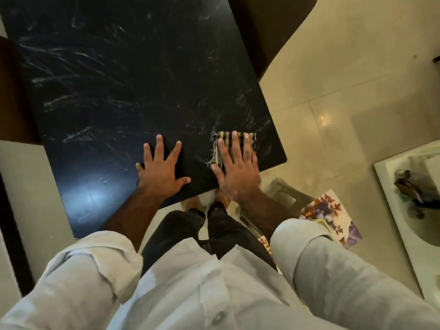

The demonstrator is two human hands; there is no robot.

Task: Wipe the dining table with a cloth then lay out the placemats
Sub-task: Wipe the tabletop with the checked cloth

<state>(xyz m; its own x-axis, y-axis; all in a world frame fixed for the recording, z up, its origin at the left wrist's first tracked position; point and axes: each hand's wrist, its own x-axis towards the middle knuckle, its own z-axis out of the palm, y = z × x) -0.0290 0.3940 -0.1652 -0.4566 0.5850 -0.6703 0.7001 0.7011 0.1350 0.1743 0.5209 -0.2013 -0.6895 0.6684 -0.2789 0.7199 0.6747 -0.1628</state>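
We look down on the black marble-patterned dining table [114, 91], its top streaked with pale wipe smears and catching a bluish glare near the left edge. Around it lies cream tiled floor [357, 91], with a dark chair [273, 32] tucked at the far right side. A white washbasin [385, 177] fills the right edge of our view. Below the table's near right corner, a grey stool [283, 194] stands, and just beside it lies a flower-printed mat [328, 210]; we cannot tell what it rests on. The left hand [162, 170] lies flat on the bare tabletop, fingers spread and straight. The right hand [235, 170] presses flat, fingers straight, on the folded striped cloth [226, 138], whose frayed fringe pokes out leftward, near the table's right corner.
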